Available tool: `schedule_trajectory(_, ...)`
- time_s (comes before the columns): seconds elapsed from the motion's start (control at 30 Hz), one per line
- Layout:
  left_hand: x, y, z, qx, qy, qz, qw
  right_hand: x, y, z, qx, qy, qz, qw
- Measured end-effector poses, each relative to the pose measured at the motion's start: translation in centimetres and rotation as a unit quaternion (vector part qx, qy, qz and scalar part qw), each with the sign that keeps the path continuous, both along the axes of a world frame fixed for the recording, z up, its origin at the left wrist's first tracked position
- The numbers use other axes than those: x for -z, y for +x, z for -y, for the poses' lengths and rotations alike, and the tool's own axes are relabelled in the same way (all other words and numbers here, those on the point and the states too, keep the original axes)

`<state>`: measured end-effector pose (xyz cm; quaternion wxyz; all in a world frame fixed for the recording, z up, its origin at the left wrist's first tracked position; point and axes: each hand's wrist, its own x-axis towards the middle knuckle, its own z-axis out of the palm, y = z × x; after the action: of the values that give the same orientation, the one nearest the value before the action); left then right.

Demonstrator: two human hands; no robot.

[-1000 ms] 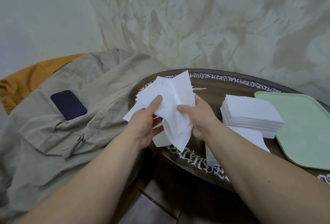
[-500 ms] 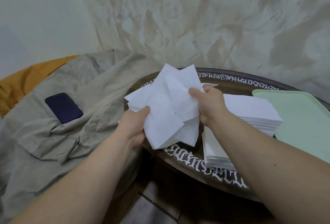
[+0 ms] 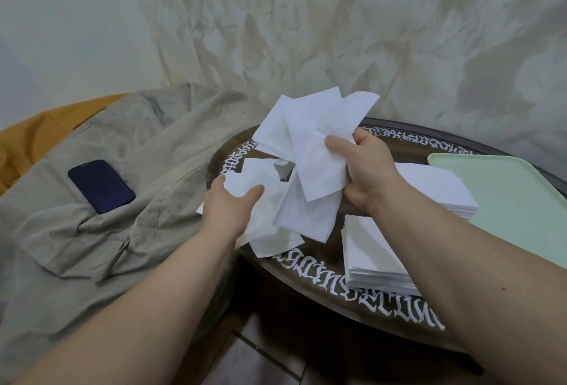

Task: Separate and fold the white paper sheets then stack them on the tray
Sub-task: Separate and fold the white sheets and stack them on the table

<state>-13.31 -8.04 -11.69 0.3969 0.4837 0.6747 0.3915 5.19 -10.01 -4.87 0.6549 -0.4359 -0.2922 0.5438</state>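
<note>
A dark round table (image 3: 306, 277) with white lettering on its rim is sitting against a mottled wall. Over its left edge you're holding loose white paper sheets (image 3: 310, 151): your right hand (image 3: 365, 166) is gripping the upper bunch, thumb pressing across it, while your left hand (image 3: 230, 203) is pinching a lower sheet. Folded stacks (image 3: 371, 252) are lying beside the green tray (image 3: 518, 200) at the right edge.

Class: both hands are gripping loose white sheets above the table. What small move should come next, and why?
Probably draw the hands apart to free one sheet. The left hand pinches one sheet while the right hand grips a fanned bunch; they overlap, and the green tray is bare.
</note>
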Motion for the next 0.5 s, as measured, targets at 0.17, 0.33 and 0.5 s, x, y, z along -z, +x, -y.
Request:
schedule_trajectory(0.17,-2.8,0.9,1.3,0.046,0.053,0.077,0.995,-0.4,-0.1,0.9,-0.023,-0.009,-0.019,1.0)
schedule_trajectory(0.33,-4.7,2.1,3.0,0.136,-0.068,0.2,0.968,-1.0,0.7,2.4,-0.016,-0.004,-0.025,1.0)
schedule_trajectory(0.5,-6.6,3.9,5.5,0.256,-0.095,0.386,0.881,-1.1,2.1,5.0,-0.075,-0.019,0.005,0.997)
